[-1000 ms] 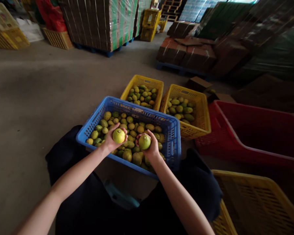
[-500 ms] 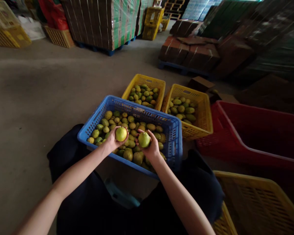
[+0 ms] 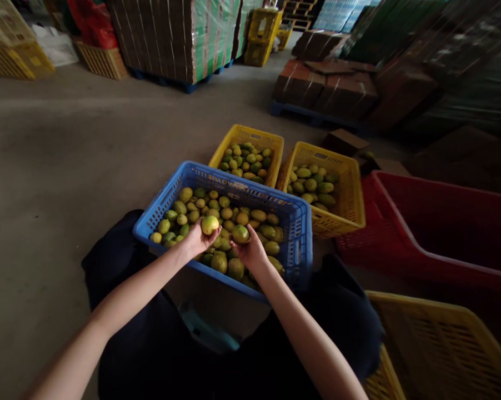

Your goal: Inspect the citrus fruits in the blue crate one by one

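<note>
My left hand (image 3: pixel 197 241) is closed around a yellow-green lemon (image 3: pixel 210 225), which rests in the fingers with its upper side showing. In my right hand (image 3: pixel 254 253) is a greener lemon (image 3: pixel 240 234), gripped between thumb and fingers. Both hands are over a blue plastic crate (image 3: pixel 304 244), the two lemons apart from each other. Below them, many loose lemons (image 3: pixel 219 263), yellow to green, cover the crate's bottom. The hands and forearms hide some of this fruit.
Behind the blue crate stand two yellow crates, the left one (image 3: pixel 271 142) and the right one (image 3: pixel 352 191), both with lemons. A large red bin (image 3: pixel 359 244) is to the right. Another yellow crate (image 3: pixel 417 303) lies at lower right. Wrapped pallet stacks (image 3: pixel 159 39) rise farther back.
Both lemons have been turned in the fingers. The right one now lies more sideways and slightly left, and the left one has shifted a little to the right.
</note>
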`<state>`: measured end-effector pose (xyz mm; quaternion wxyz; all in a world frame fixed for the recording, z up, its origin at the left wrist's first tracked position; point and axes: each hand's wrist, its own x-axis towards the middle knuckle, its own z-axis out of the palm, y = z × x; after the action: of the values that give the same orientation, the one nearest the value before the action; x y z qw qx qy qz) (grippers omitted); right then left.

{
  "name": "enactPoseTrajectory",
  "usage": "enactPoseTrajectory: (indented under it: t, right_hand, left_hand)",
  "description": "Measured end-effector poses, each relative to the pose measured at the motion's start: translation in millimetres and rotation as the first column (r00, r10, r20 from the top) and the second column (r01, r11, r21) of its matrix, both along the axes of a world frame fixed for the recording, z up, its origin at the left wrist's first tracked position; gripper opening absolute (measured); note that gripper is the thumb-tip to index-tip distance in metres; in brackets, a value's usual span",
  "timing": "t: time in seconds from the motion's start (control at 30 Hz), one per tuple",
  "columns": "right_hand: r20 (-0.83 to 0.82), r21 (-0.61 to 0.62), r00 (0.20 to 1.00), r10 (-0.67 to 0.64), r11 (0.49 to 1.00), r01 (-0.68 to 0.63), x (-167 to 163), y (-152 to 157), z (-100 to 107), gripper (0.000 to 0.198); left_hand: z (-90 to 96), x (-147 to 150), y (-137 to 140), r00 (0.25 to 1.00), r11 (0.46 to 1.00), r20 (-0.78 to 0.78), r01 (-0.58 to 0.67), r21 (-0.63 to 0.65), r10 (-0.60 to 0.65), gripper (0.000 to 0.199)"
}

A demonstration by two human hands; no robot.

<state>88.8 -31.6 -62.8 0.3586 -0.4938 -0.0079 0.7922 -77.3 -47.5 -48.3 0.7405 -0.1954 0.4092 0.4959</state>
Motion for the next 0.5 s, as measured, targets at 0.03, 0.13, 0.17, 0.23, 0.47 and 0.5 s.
enactPoseTrajectory:
  t: [0.03, 0.13, 0.17, 0.23, 0.47, 0.5]
  right_hand:
    - [-0.003, 0.015, 1.000, 0.010, 1.000, -0.010, 0.1, -0.3, -1.0, 0.028]
    - [-0.039, 0.087, 0.999, 0.008, 0.996, -0.005, -0.1, -1.0, 0.5, 0.020]
    - [-0.058, 0.122, 0.998, 0.002, 0.993, 0.005, -0.2, -1.5, 2.3, 0.018]
    - [-0.102, 0.198, 0.995, 0.010, 0.980, 0.010, -0.1, -2.8, 6.8, 0.016]
    - [-0.150, 0.293, 0.986, 0.068, 0.956, -0.022, 3.0, -4.3, 10.6, 0.024]
    - [-0.136, 0.283, 0.989, 0.061, 0.959, -0.020, 3.1, -2.9, 6.8, 0.024]
  left_hand:
    - [-0.9, 0.7, -1.0, 1.000, 1.000, 0.002, 0.006, 0.009, -0.006, 0.039]
    - [0.4, 0.6, -4.0, 0.999, 0.991, 0.026, -0.027, 0.127, 0.024, 0.038]
    - [2.1, -0.4, -4.8, 0.998, 0.982, 0.041, -0.050, 0.183, 0.043, 0.037]
    - [7.0, -3.6, -5.7, 0.995, 0.959, 0.070, -0.082, 0.271, 0.065, 0.034]
    - [20.2, -9.9, -7.7, 0.991, 0.944, 0.107, -0.104, 0.312, 0.074, 0.027]
    - [19.7, -9.1, -7.5, 0.989, 0.947, 0.122, -0.117, 0.301, 0.083, 0.027]
